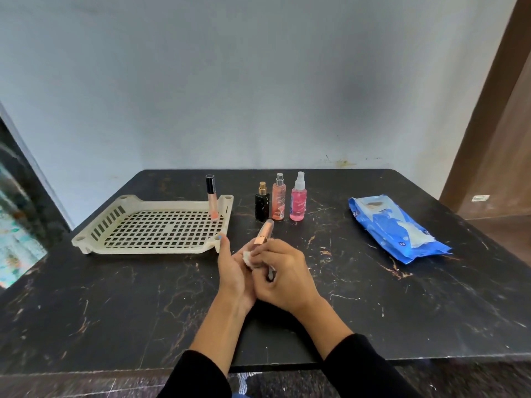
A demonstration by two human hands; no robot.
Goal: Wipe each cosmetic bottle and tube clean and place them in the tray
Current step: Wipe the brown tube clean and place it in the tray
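Observation:
Over the middle of the table my left hand (232, 271) holds a lip-gloss tube (263, 233) with a rose-gold band, its pink end pointing up and away. My right hand (283, 278) is curled over the tube's lower part and presses a white wipe (248, 258) around it. My left fingers are hidden behind the right hand; the thumb sticks up. A cream perforated tray (86, 239) lies at the left with one black-capped gloss tube (212, 196) standing in its far right corner. A black bottle (262, 205), a peach spray bottle (278, 201) and a pink spray bottle (298, 201) stand just right of the tray.
A blue pack of wet wipes (398, 228) lies at the right of the black marbled table (115, 311), a wipe poking out of its opening. A grey wall rises behind the table. A wooden door frame (488, 124) stands at the far right.

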